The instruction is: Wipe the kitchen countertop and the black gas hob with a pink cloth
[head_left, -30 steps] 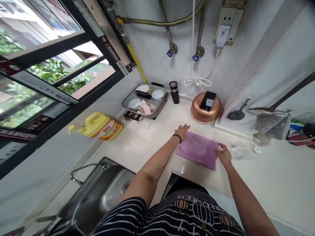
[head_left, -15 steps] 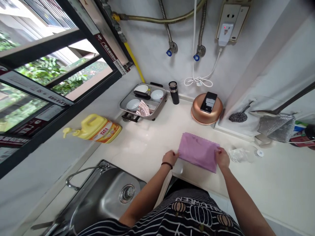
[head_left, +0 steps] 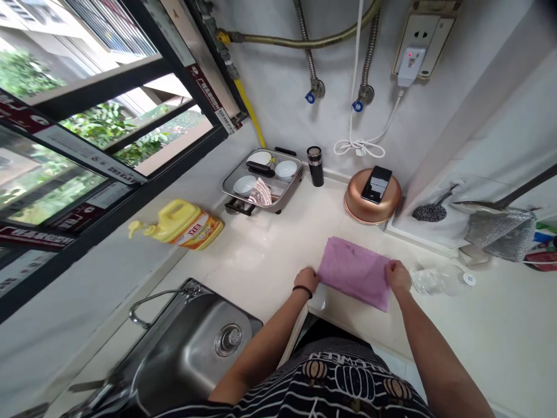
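White bowls (head_left: 286, 170), perhaps 3, sit in the pan (head_left: 290, 190); left hand (head_left: 307, 280) and right hand (head_left: 397, 276) pinch cloth (head_left: 354, 273).

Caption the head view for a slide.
Left hand and right hand hold opposite ends of a purple cloth lying on the counter.

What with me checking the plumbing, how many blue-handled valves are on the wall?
2: a left valve below one metal hose, a right valve below another, with a white cord hanging between them.
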Demonstrator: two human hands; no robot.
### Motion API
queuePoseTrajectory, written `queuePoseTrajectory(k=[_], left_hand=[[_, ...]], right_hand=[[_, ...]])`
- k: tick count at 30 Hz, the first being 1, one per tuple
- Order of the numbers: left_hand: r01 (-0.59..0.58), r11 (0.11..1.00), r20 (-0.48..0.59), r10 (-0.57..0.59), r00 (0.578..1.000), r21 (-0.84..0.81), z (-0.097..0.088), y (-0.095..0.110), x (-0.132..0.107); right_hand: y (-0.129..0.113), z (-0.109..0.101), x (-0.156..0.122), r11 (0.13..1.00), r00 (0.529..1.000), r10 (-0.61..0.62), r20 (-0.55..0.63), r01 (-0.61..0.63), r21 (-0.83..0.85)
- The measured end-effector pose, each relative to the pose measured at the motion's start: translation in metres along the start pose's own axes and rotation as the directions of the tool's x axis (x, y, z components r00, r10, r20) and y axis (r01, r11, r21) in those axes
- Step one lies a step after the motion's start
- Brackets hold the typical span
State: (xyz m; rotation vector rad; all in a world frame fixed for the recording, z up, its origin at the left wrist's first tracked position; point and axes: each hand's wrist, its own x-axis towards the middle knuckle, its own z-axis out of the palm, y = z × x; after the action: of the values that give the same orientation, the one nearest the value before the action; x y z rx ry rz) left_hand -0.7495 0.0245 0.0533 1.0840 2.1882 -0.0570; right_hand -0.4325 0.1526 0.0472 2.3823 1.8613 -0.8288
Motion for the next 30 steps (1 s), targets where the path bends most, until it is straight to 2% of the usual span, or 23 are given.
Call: queuePoseTrajectory(k=[4,13,15,17,19,22,24,27,29,30], left_hand=[[0.007,1.000,0.006,-0.007,1.000,0.000,-0.002,0.001,-0.001],[0.001,0.997,-0.001,-0.001,1.000,-0.082,-0.003,0.002,0.000],[0.002,0.992,-0.008,-0.003,1.000,-0.123,-0.002,0.001,0.000],[0.001,0.983,-0.021,-0.005,1.000,-0.182,-0.001,0.000,0.000],[0.001,0.965,-0.028,-0.009,1.000,-0.264,0.000,0.000,-0.002],[-0.019,0.909,-0.036,0.005,0.999,-0.415,0.003,0.002,-0.004],[-0.073,0.856,-0.071,0.042,0.997,-0.511,0.005,0.009,-0.005],[-0.190,0.772,-0.150,0.124,0.981,-0.606,0.012,0.031,-0.006],[-0.363,0.688,-0.225,0.286,0.931,-0.629,0.022,0.054,-0.011],[-0.464,0.629,-0.262,0.390,0.883,-0.624,0.029,0.068,-0.015]], right_hand=[[-0.006,0.002,0.007,1.000,1.000,0.015,0.019,-0.015,-0.014],[0.007,-0.011,0.003,0.998,0.993,0.056,-0.103,-0.052,0.041],[0.001,-0.006,-0.002,0.998,0.993,-0.010,-0.114,0.017,0.061],[-0.009,0.005,-0.013,0.980,0.978,-0.169,-0.121,0.179,0.085],[-0.016,0.023,-0.031,0.914,0.917,-0.385,-0.106,0.395,0.094],[-0.012,0.054,-0.067,0.773,0.776,-0.630,-0.040,0.631,0.068],[0.001,0.072,-0.090,0.709,0.710,-0.704,-0.003,0.704,0.044],[0.025,0.089,-0.112,0.648,0.648,-0.761,-0.006,0.761,0.041],[0.039,0.094,-0.120,0.609,0.612,-0.790,-0.042,0.791,0.052],[0.044,0.095,-0.123,0.594,0.597,-0.800,-0.064,0.802,0.057]])
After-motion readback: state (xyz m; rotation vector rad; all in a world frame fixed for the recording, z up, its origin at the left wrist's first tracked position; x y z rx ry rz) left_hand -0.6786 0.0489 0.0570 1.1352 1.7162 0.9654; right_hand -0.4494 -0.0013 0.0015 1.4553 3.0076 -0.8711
